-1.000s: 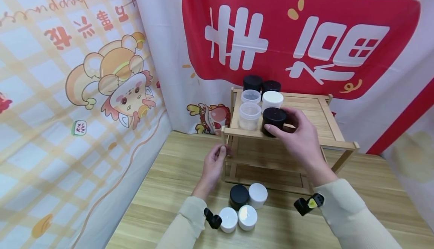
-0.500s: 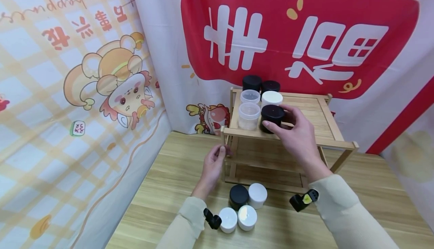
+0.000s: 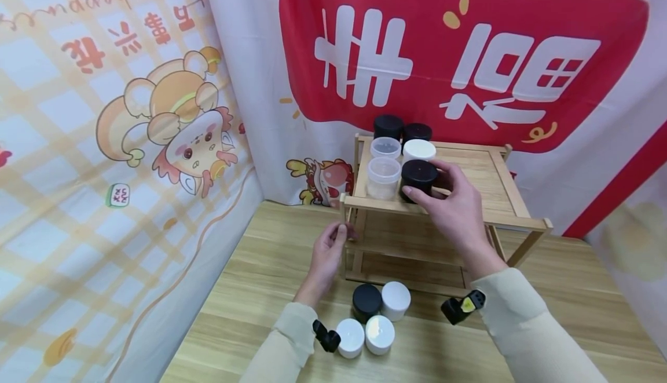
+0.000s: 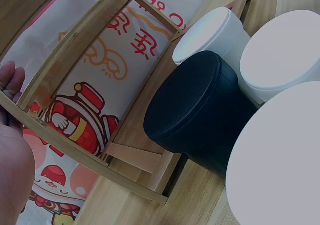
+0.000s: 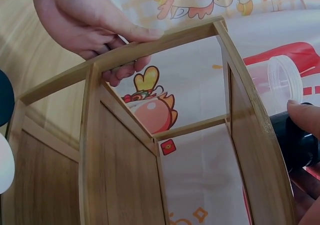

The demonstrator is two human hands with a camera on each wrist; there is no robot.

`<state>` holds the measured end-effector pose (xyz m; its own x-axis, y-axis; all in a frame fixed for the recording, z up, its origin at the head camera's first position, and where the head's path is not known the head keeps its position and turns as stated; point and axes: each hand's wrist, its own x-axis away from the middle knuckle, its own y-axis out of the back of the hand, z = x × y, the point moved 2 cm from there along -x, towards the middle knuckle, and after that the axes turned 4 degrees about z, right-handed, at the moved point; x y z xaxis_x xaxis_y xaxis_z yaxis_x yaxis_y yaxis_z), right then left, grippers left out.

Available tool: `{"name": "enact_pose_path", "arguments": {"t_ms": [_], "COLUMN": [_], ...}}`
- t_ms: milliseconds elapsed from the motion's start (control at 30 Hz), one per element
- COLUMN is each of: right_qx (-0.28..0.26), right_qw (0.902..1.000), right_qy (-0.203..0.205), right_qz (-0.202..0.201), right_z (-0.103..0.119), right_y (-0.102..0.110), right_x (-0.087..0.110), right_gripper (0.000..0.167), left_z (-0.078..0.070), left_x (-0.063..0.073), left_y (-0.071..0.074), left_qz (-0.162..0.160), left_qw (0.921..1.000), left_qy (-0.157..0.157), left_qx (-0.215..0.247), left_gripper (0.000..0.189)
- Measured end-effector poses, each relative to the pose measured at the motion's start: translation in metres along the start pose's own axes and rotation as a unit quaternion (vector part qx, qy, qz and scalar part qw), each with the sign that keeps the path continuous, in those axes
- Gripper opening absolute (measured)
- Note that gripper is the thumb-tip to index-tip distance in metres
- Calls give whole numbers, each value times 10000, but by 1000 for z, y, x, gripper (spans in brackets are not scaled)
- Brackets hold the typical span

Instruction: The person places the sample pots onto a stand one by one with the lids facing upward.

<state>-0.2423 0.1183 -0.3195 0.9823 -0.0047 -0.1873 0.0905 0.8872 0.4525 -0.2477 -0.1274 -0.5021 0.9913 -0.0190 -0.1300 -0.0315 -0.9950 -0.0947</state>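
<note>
A black-lidded jar (image 3: 418, 175) stands at the front of the top tier of a small wooden shelf (image 3: 490, 174). My right hand (image 3: 458, 212) holds it from the right, thumb in front and fingers behind. Left of it is a clear plastic jar (image 3: 384, 181); a white-lidded jar (image 3: 419, 149) is just behind. In the head view my left hand (image 3: 325, 252) is at the shelf's front left post. The right wrist view shows that left hand (image 5: 95, 25) gripping the post, thumb along one side and fingers curled round the other.
Another clear jar (image 3: 385, 147) and two black jars, one at the back left (image 3: 388, 127), share the top tier. On the wooden floor before the shelf sit a black jar (image 3: 367, 302) and several white jars (image 3: 396, 300). A printed curtain (image 3: 250, 81) hangs behind.
My right hand has moved the black jar slightly back and left on the top tier. The left hand stays on the post.
</note>
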Motion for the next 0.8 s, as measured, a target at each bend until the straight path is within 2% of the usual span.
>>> {"name": "enact_pose_path", "arguments": {"t_ms": [500, 667, 800], "right_qx": [76, 81, 193], "right_qw": [9999, 9999, 9995], "right_qy": [16, -33, 97], "right_qz": [-117, -144, -229], "right_z": [0, 0, -2], "right_y": [-2, -2, -1], "right_x": [1, 2, 6], "right_gripper": [79, 83, 86], "left_z": [-1, -2, -1], "left_x": [1, 1, 2], "left_y": [-1, -1, -1], "left_qz": [7, 37, 25], "left_qw": [10000, 10000, 10000], "left_qy": [-30, -44, -70], "left_qx": [46, 79, 62], "left_gripper": [58, 55, 55]}}
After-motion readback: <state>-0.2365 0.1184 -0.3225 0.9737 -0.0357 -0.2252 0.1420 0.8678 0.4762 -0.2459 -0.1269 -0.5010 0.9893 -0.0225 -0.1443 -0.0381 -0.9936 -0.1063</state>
